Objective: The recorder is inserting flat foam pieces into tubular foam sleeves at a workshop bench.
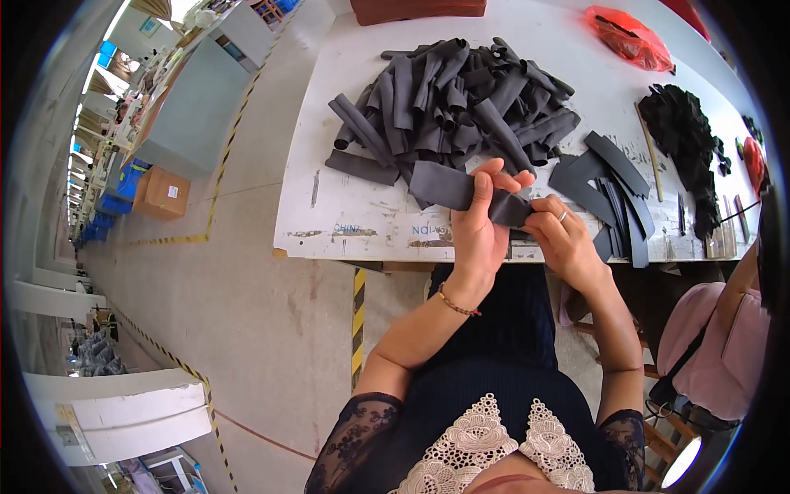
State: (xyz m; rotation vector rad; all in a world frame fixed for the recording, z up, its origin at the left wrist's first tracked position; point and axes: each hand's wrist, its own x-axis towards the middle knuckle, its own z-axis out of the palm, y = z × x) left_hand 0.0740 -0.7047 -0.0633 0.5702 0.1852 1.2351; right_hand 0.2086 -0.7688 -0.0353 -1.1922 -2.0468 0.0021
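A dark grey fabric strip (444, 184) stretches between my hands above the table's near edge. My left hand (481, 218) grips its middle, thumb on top and fingers beneath. At the strip's right end, my right hand (566, 239) pinches the material between thumb and fingers; a ring shows on one finger. Just beyond lies a large heap of rolled dark grey fabric pieces (444, 99). Flat dark strips (613, 156) are spread on the table to the right of my right hand.
The white worktable (309, 206) has worn patches. On its right are a thin stick (650, 152), a black fabric heap (679, 123) and a red plastic bag (629, 37). A person in pink (712, 346) sits close by on the right. A cardboard box (161, 193) stands on the floor left.
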